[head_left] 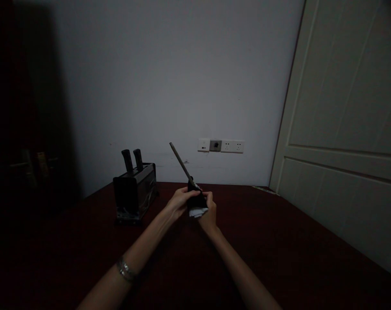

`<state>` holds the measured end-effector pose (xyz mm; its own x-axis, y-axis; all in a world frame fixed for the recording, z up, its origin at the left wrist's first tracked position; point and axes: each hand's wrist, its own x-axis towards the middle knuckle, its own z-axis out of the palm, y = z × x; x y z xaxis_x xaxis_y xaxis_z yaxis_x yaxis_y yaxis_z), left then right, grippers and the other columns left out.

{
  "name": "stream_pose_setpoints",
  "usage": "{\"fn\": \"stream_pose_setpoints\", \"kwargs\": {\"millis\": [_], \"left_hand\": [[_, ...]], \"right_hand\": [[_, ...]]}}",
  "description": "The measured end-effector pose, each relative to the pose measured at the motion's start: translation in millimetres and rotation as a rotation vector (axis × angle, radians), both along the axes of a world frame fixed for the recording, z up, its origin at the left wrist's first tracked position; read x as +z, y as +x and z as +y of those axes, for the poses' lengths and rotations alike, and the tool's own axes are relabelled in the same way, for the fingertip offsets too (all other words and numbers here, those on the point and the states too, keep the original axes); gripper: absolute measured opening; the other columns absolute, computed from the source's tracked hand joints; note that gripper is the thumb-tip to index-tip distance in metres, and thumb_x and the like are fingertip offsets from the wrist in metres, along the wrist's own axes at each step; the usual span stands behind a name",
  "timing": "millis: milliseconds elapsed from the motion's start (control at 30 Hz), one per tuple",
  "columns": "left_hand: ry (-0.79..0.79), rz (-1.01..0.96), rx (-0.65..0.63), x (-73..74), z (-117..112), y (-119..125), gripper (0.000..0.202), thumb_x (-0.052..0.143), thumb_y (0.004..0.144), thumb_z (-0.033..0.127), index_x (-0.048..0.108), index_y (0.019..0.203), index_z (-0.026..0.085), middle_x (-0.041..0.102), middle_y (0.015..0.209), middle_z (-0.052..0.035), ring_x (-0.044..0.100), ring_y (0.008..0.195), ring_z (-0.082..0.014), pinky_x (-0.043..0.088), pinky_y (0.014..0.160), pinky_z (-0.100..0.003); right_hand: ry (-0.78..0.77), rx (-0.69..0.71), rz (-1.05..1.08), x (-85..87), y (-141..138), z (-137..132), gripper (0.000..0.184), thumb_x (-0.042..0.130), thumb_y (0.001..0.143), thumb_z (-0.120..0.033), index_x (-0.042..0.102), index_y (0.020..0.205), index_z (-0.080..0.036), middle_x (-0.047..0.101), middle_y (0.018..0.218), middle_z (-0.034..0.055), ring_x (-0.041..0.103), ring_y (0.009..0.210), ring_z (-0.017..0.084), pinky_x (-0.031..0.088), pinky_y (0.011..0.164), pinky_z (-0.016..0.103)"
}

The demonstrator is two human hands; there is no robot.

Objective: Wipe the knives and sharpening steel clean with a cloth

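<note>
black piece [197, 200] with a long thin bar [180, 162] rising from it is held up to the right of the knife block [130, 196]. the left hand [178, 201] pinches it under the thumb; the right hand [210, 217] curls round its other side, with crumpled white material [198, 212] showing below. farther right of the knife block, on the wall [169, 86], marks on the socket plates [232, 147] are too small to read.

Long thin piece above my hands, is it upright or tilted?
Tilted: the piece slants up leftward from the black item between left hand and right hand.
</note>
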<state>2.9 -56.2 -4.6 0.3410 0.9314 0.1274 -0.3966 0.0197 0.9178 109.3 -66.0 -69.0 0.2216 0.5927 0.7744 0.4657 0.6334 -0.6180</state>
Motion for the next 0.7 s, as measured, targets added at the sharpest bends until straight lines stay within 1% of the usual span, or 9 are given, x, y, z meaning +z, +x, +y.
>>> {"fn": "stream_pose_setpoints", "kwargs": {"millis": [100,200,367,567,700], "left_hand": [[-0.013,-0.007,0.007,3.3,-1,4,0.021,0.068,0.055,0.008,0.066,0.076,0.007,0.068,0.076,-0.0088,0.061,0.069,-0.0147,0.045,0.073,-0.025],[-0.013,0.028,0.003,8.3,-2,5,0.018,0.064,0.057,0.005,0.067,0.075,0.007,0.067,0.071,-0.0073,0.061,0.067,-0.0135,0.045,0.074,-0.025],[-0.006,0.086,-0.047,17.3,-3,0,0.018,0.059,0.058,0.003,0.067,0.075,0.008,0.068,0.074,-0.0078,0.061,0.068,-0.0129,0.045,0.075,-0.024],[0.020,0.130,-0.118,20.8,1,-7,0.018,0.059,0.059,0.006,0.067,0.075,0.009,0.068,0.073,-0.0065,0.061,0.072,-0.0146,0.045,0.076,-0.024],[0.031,0.164,-0.125,24.0,2,-11,0.016,0.056,0.059,0.007,0.066,0.071,0.010,0.068,0.072,-0.0065,0.061,0.069,-0.0142,0.046,0.073,-0.023]], "right_hand": [[0.004,-0.007,0.022,3.0,-1,-3,0.028,0.056,0.068,-0.026,0.040,0.090,-0.021,0.060,0.074,0.0028,0.058,0.061,0.018,0.042,0.053,0.026],[0.041,0.018,0.056,7.1,-1,-6,0.028,0.057,0.067,-0.027,0.039,0.087,-0.022,0.059,0.069,0.0013,0.055,0.056,0.017,0.039,0.049,0.024],[0.097,0.085,0.075,11.8,1,-7,0.028,0.057,0.064,-0.025,0.037,0.085,-0.022,0.056,0.061,-0.0017,0.052,0.050,0.015,0.036,0.044,0.022],[0.131,0.129,0.068,10.8,2,-4,0.025,0.055,0.067,-0.029,0.039,0.085,-0.021,0.057,0.062,-0.0005,0.053,0.051,0.015,0.035,0.045,0.022],[0.117,0.162,0.102,9.0,1,-2,0.020,0.054,0.070,-0.028,0.040,0.083,-0.021,0.056,0.063,-0.0006,0.052,0.053,0.014,0.036,0.048,0.022]]}}
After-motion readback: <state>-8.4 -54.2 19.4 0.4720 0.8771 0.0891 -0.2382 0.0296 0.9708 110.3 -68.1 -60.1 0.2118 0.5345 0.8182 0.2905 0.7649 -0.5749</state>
